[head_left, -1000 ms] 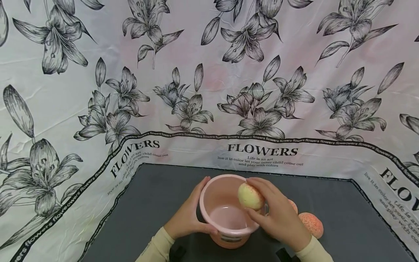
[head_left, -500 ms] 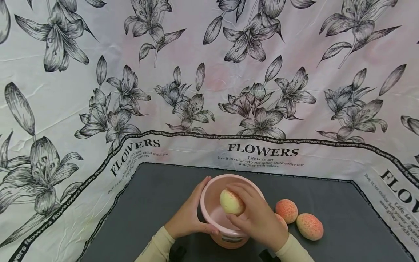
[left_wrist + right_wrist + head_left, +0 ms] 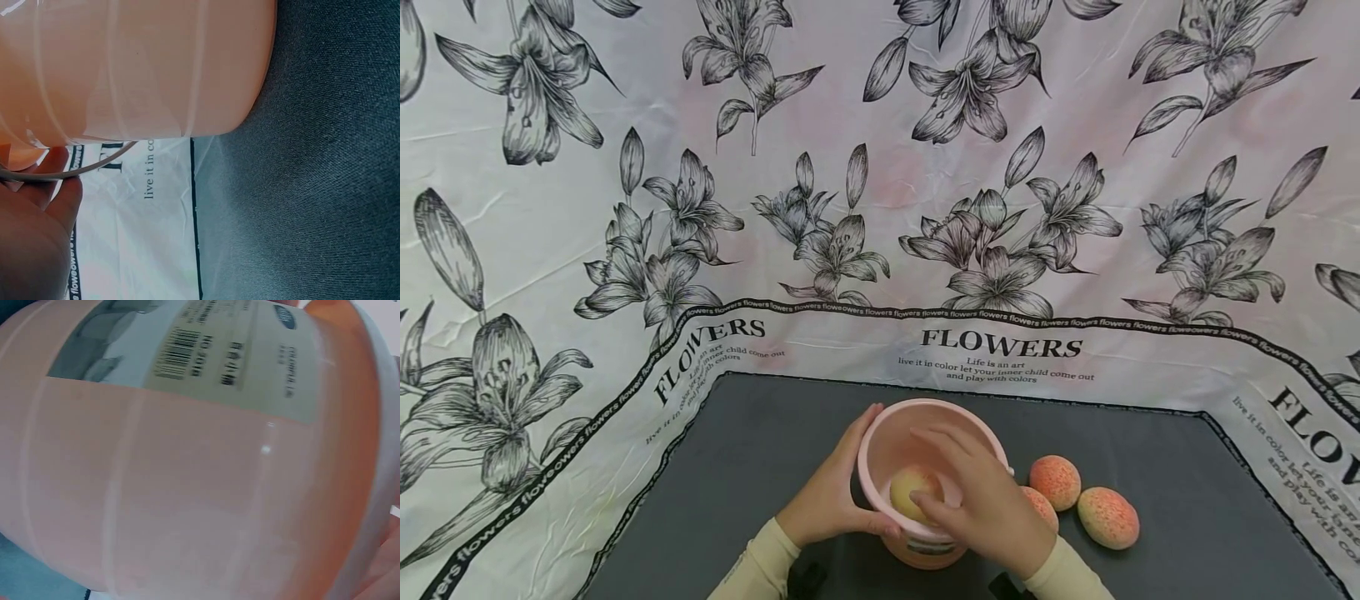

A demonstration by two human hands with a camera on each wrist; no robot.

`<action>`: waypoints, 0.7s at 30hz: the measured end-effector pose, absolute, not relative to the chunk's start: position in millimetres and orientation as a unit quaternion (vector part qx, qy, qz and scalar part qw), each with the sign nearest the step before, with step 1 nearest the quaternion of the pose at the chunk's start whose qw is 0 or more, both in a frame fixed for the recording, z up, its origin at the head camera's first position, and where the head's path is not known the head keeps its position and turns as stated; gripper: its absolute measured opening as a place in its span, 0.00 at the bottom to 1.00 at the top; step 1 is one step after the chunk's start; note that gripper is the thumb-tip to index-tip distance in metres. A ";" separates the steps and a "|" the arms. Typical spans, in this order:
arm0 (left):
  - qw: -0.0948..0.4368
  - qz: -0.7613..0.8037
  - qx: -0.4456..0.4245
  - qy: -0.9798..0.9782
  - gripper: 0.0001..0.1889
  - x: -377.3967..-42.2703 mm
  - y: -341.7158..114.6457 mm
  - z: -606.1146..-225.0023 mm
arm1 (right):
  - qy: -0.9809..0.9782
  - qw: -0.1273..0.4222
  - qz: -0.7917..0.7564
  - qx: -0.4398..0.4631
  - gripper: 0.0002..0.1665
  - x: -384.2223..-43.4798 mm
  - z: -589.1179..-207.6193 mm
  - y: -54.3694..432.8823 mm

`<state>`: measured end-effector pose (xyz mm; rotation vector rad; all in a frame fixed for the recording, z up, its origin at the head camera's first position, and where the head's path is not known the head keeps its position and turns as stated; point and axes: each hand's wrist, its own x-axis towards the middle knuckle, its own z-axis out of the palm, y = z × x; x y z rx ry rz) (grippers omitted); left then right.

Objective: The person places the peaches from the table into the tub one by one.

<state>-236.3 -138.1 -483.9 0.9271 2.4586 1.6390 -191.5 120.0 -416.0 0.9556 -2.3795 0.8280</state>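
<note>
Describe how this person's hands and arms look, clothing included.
Both the left hand and the right hand are bare, with no gloves. The left sleeve and right sleeve are pale cream, long and plain-cuffed, ending at the wrists. The left one bears a faint marking, too small to read. Small black items show near both wrists, too dark to identify.

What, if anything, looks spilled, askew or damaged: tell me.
Nothing stands out: the left hand holds the pink bucket, one fruit is inside, and three others lie beside it, with no spill or damage visible.
</note>
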 end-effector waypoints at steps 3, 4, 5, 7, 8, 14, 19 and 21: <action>0.025 0.529 0.297 0.794 0.76 -236.7 -138.1 -484.5 | -0.859 0.224 0.304 0.346 0.41 -189.6 -413.1 121.2; 0.025 0.529 0.298 0.794 0.76 -236.9 -138.0 -484.6 | -0.857 0.225 0.306 0.347 0.41 -189.0 -412.2 121.6; 0.025 0.528 0.297 0.795 0.76 -236.8 -137.9 -484.6 | -0.858 0.224 0.307 0.346 0.41 -188.4 -411.4 122.1; 0.024 0.526 0.297 0.796 0.76 -236.8 -137.5 -484.5 | -0.858 0.221 0.309 0.345 0.41 -187.7 -410.7 123.8; 0.023 0.526 0.298 0.796 0.76 -236.9 -137.2 -484.3 | -0.858 0.220 0.309 0.346 0.41 -187.7 -410.1 124.6; 0.020 0.529 0.297 0.795 0.76 -236.1 -134.9 -482.8 | -0.869 0.223 0.305 0.319 0.44 -187.6 -410.3 135.3; 0.020 0.532 0.290 0.795 0.77 -235.6 -133.8 -482.0 | -0.883 0.231 0.300 0.277 0.49 -186.6 -414.6 155.7; 0.020 0.534 0.287 0.795 0.77 -235.5 -134.4 -482.0 | -0.889 0.234 0.296 0.259 0.49 -186.4 -416.7 166.6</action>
